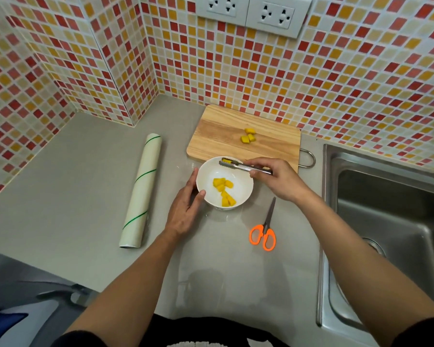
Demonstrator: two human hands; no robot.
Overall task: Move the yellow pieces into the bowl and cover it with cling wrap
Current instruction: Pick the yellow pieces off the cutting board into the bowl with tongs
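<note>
Right hand (276, 179) pinches metal tongs (246, 167) gripping one yellow piece (226, 160) over the white bowl (224, 184); left hand (186, 209) clasps its rim. Glossy yellow chunks (223, 191) fill the bowl; three (248, 136) remain on the cutting board (243, 136).

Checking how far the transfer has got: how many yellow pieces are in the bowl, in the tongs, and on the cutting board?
In the bowl: about 5 yellow pieces, overlapping, so not exact
In the tongs, held by the right hand: 1
On the cutting board: 3
Total: about 9
</note>
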